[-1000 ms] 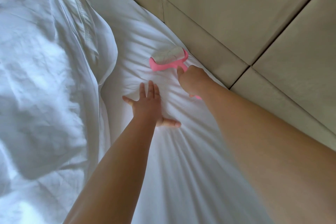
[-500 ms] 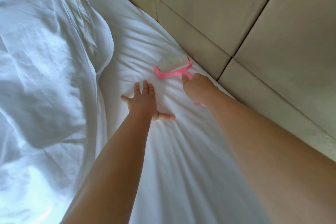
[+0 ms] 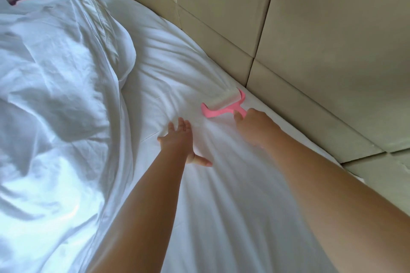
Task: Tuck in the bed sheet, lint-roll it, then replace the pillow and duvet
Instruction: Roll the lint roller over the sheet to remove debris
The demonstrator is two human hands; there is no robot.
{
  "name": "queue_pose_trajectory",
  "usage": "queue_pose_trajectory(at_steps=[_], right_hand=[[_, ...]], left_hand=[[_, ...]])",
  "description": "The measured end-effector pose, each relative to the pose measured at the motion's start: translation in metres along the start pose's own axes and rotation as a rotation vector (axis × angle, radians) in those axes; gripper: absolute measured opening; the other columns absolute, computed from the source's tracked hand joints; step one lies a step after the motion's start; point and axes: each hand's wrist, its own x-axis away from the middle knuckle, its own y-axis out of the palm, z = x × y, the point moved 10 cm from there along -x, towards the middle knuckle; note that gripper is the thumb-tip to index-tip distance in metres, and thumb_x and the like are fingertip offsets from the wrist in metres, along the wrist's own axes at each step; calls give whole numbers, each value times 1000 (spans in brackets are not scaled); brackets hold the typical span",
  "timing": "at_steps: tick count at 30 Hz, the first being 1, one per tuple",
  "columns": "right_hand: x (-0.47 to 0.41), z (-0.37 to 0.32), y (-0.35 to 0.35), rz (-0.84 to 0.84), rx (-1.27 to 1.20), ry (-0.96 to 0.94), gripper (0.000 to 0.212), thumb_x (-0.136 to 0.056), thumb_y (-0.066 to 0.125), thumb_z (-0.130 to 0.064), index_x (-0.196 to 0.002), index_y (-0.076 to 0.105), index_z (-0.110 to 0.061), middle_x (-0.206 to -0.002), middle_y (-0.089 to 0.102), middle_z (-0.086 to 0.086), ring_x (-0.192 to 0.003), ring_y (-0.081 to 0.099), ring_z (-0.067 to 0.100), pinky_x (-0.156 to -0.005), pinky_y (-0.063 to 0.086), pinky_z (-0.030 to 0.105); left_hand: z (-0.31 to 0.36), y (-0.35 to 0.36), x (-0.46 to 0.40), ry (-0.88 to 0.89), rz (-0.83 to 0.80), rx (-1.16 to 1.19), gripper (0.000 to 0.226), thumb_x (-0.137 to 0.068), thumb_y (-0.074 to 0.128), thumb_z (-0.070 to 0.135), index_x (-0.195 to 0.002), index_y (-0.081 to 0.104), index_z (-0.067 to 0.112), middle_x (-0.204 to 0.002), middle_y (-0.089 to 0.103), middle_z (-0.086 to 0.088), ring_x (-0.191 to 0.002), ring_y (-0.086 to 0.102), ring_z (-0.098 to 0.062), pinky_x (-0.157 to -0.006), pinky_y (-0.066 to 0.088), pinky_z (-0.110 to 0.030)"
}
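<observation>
**Roller reaches the sheet's headboard edge**

Centre frame, the left hand (image 3: 177, 139) presses flat, fingers spread, on the white bed sheet (image 3: 221, 206). Just right, the right hand (image 3: 253, 126) grips the pink lint roller (image 3: 221, 104), its drum lying crosswise, up-right of both hands. The roller has travelled right since earlier, now nearly against the beige headboard (image 3: 310, 51). Duvet (image 3: 55, 95) fills the left.
</observation>
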Motion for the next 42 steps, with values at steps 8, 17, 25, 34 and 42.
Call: queue_pose_trajectory(at_steps=[8,17,25,34,42], right_hand=[[42,31,-2,22,49,14,52,-99,25,-50,-116,51,-8,-90,52,5,-83,55,26,-66,37,30],[86,66,-11,74,83,34,43,-99,29,-49,-99,50,-12,-87,52,3,-81,52,26,-66,36,30],[112,34,2,37,177,-95,41,-99,29,-49,-91,44,-12,-79,49,2,-74,52,26,-57,33,31],[103,16,25,9,204,-87,46,-100,26,-49,-105,48,-8,-82,47,2,-78,49,26,-64,35,32],[65,-26,24,-27,201,-71,50,-100,27,-46,-120,50,-6,-76,44,3,-77,48,25,-59,32,28]], left_hand=[[8,18,33,16,-2,-70,146,-53,73,75,-151,-14,10,-160,-15,-3,-147,-5,-29,-113,25,-55],[9,39,61,80,35,-53,143,-57,74,71,-151,-13,10,-159,-17,-3,-148,-8,-20,-117,14,-51],[-5,49,92,279,76,-157,119,-75,66,63,-152,-10,13,-159,-15,1,-147,-6,-13,-119,8,-44],[-36,51,83,213,92,-183,114,-76,59,69,-153,-5,13,-159,-18,-2,-147,-9,-22,-118,7,-51],[-55,54,58,86,62,-161,140,-56,60,86,-149,-23,20,-155,-29,-6,-143,-21,-36,-111,3,-63]])
